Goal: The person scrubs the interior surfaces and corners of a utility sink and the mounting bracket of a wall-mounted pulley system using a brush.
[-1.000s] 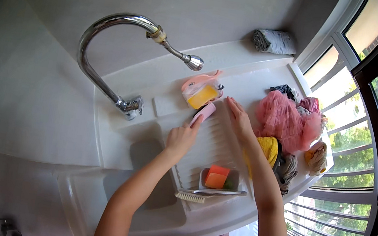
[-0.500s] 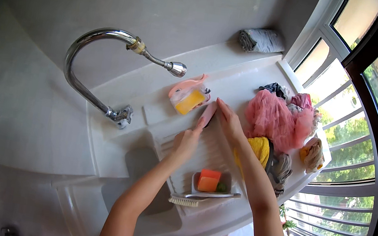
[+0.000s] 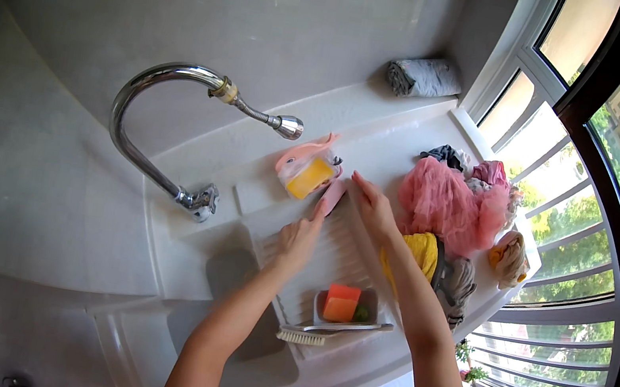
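A small pink cloth (image 3: 332, 194) lies at the top of the white ribbed washboard (image 3: 327, 264). My left hand (image 3: 301, 234) rests flat on the board, its fingertips touching the cloth's lower end. My right hand (image 3: 374, 208) presses on the cloth from its right side, fingers stretched over it. Just beyond the cloth stands a pink holder with a yellow soap bar (image 3: 305, 170).
A chrome tap (image 3: 178, 110) arches over the white sink (image 3: 230, 302). A dish with an orange soap (image 3: 341, 304) and a scrub brush (image 3: 317, 332) sit on the board's near end. A heap of pink, yellow and grey laundry (image 3: 455, 215) lies right. A rolled grey towel (image 3: 423, 77) rests by the window.
The view has shifted a little, moving everything slightly in the picture. Both hands stay on the pink cloth at the top of the washboard, in nearly the same pose.
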`<state>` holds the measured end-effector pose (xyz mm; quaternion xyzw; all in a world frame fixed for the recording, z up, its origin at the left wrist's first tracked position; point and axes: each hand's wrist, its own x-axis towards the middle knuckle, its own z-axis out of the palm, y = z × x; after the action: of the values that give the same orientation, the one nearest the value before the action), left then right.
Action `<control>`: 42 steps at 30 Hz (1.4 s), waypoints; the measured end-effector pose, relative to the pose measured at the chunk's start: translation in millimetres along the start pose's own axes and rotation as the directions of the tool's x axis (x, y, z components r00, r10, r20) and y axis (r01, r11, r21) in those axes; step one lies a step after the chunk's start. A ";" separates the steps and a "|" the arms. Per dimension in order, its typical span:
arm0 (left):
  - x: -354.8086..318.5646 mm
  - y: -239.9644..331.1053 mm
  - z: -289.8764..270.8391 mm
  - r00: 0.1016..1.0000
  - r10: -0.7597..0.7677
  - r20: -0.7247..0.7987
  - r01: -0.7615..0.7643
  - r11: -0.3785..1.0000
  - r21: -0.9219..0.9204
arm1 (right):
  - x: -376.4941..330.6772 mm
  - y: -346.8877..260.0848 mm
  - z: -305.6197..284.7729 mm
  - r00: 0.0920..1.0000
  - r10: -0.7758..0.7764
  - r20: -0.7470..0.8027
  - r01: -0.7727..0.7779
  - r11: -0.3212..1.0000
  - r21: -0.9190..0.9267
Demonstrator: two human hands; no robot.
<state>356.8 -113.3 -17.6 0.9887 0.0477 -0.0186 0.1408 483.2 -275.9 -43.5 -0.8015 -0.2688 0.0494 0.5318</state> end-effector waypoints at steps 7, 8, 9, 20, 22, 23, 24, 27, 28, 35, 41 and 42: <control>1.6 -16.6 -8.8 0.994 0.109 0.025 -0.112 0.953 0.283 | -1.6 0.2 -2.6 0.998 -0.040 -0.039 0.042 0.997 0.071; 3.2 -17.6 -1.4 0.994 0.107 0.019 -0.108 0.952 0.288 | -1.6 -0.8 -0.2 0.999 -0.032 -0.029 0.033 0.998 0.045; 2.6 -16.0 7.5 0.994 0.100 -0.047 -0.090 0.979 0.184 | -0.3 -1.7 1.8 1.000 -0.023 -0.019 0.024 1.000 0.020; 2.2 -2.0 10.9 0.999 -0.020 -0.036 0.019 0.999 -0.032 | 0.1 3.6 3.9 0.990 -0.123 -0.064 0.121 0.992 -0.030; -2.4 -1.8 19.9 0.996 0.016 -0.083 -0.017 1.000 -0.018 | -2.5 3.5 2.7 0.995 -0.081 -0.054 0.080 0.997 -0.013; -4.3 -10.0 16.6 0.988 0.137 -0.065 -0.135 0.990 0.035 | -2.5 7.3 1.2 0.992 -0.107 -0.071 0.106 0.994 -0.014; -5.1 -14.7 14.9 0.966 0.256 -0.040 -0.252 0.964 0.086 | -3.2 11.1 -1.0 0.987 -0.133 -0.089 0.132 0.991 -0.016; 2.6 -14.4 -9.2 0.997 0.074 0.030 -0.079 0.971 0.226 | -2.8 10.6 -1.2 0.991 -0.111 -0.077 0.107 0.993 -0.058; 2.6 -15.1 -4.7 0.998 0.065 0.022 -0.068 0.970 0.231 | -0.4 6.8 1.5 0.990 -0.122 -0.072 0.119 0.991 -0.053; -16.2 -29.1 -20.0 0.918 0.385 0.091 -0.392 0.916 0.087 | -4.5 3.3 -2.2 0.994 -0.080 -0.081 0.083 0.996 0.031; -13.3 -15.6 -19.9 0.943 0.289 0.164 -0.327 0.897 0.298 | -1.0 1.1 3.2 0.997 -0.070 -0.038 0.071 0.997 0.012; -15.9 -11.9 -13.6 0.938 0.325 0.123 -0.348 0.884 0.313 | -1.0 3.3 3.2 0.999 -0.048 -0.014 0.048 0.999 0.015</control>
<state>340.2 -99.5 -7.0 0.9902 -0.1331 -0.0347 -0.0240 482.4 -274.7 -48.1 -0.7910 -0.2838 0.0332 0.5410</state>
